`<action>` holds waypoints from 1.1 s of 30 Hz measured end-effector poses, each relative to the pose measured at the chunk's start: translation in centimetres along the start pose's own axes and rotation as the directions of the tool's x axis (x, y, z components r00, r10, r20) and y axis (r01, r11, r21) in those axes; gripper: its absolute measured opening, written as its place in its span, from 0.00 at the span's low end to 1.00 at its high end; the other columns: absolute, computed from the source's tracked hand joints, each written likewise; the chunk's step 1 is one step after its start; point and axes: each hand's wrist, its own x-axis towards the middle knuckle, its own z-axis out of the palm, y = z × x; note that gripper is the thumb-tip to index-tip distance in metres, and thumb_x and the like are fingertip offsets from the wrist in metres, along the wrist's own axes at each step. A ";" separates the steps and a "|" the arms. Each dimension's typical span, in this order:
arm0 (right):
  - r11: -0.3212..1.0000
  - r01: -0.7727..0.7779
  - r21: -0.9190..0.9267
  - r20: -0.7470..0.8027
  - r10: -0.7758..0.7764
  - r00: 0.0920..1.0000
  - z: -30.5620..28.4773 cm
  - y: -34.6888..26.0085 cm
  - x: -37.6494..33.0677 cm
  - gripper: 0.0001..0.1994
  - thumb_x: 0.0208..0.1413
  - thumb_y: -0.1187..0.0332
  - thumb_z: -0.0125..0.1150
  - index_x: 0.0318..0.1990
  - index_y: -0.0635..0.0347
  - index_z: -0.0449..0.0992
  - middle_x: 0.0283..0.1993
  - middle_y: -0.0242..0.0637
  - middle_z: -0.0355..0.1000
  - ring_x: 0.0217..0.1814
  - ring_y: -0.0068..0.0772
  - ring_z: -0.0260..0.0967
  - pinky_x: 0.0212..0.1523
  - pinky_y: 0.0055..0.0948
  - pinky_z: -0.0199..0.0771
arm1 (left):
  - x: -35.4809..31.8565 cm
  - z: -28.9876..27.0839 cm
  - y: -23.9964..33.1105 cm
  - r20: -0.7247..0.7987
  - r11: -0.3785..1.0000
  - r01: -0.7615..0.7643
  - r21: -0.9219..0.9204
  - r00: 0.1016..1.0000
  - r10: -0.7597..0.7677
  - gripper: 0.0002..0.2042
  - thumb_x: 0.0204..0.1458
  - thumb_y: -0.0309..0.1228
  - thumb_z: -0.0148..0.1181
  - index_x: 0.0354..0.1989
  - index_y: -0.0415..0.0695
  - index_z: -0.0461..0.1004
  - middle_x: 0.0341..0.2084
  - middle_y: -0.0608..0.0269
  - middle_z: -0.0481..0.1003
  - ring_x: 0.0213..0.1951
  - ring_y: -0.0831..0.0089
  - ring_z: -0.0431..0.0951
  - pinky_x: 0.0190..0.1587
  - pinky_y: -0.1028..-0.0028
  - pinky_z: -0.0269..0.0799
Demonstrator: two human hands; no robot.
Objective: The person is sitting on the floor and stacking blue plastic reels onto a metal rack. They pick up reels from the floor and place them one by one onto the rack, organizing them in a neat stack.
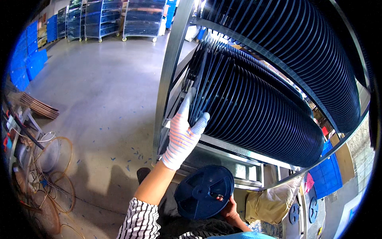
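Note:
My left hand [183, 137], in a striped knitted glove, reaches up to the near left end of a row of dark blue plastic reel discs [254, 107] standing on edge in a metal rack. Its fingers lie along the left side of the end discs and the thumb rests on their edges, with several discs between. Low in front of me, my bare right hand [229, 208] holds a single dark blue reel disc [199, 192] by its right side. Fingertips show through an opening in this disc; the other fingers are hidden behind it.
The rack's upright post [169, 75] stands left of the discs, and an upper row of discs [286, 44] hangs above. Coiled hoses [51, 175] lie at left. Wheeled racks [145, 20] stand far back. A beige sack [274, 201] and blue bin [327, 175] sit at right.

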 end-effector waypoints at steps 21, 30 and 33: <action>0.854 0.292 -0.430 0.089 -0.282 0.955 17.1 -3.1 -5.3 0.31 0.44 0.65 0.70 0.54 0.55 0.60 0.32 0.34 0.71 0.33 0.31 0.71 0.45 0.35 0.73 | -23.6 -0.8 6.7 0.217 0.923 0.378 0.072 0.897 -0.384 0.40 0.46 0.28 0.65 0.65 0.30 0.48 0.57 0.33 0.61 0.58 0.44 0.65 0.60 0.61 0.60; 0.784 0.334 -0.524 0.169 -0.288 0.942 16.3 -1.8 -5.7 0.59 0.40 0.53 0.75 0.72 0.36 0.30 0.66 0.49 0.54 0.61 0.45 0.60 0.58 0.43 0.64 | -24.9 2.0 4.9 0.635 0.948 0.162 0.276 0.710 -0.306 0.38 0.51 0.40 0.57 0.65 0.31 0.47 0.52 0.35 0.66 0.49 0.41 0.70 0.54 0.53 0.64; 0.834 0.230 -0.502 0.042 -0.242 0.969 16.2 -2.6 -6.0 0.52 0.48 0.64 0.68 0.70 0.28 0.31 0.47 0.54 0.70 0.41 0.44 0.71 0.39 0.44 0.76 | -24.8 2.1 5.6 0.690 0.923 -0.021 0.384 0.670 -0.272 0.34 0.54 0.48 0.50 0.61 0.32 0.55 0.46 0.41 0.72 0.45 0.47 0.74 0.50 0.52 0.65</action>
